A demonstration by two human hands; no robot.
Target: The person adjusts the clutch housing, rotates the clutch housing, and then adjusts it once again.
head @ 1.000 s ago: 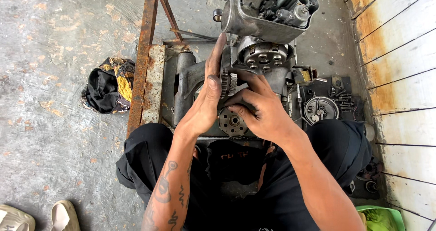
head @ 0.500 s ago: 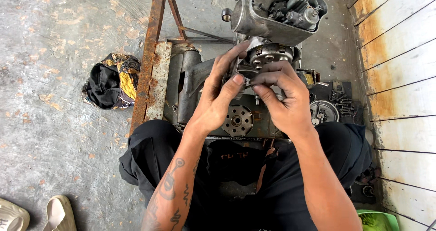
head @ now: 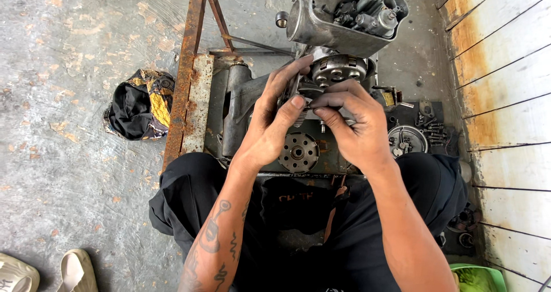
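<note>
Both hands meet over the engine case (head: 252, 114), fingertips pinched together on a small metal part (head: 305, 104); what kind of part it is I cannot tell. The left hand (head: 270, 125) and right hand (head: 353, 125) hold it just below the clutch assembly (head: 336, 69) and above the round gear (head: 298, 152), both equally near.

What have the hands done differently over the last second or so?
Both hands rose off the lower round gear, now uncovered, toward the upper clutch-like disc. The left hand and right hand now meet fingertip to fingertip, pinching something too small to identify. The engine block, rusty frame and crumpled cloth stayed put.
</note>
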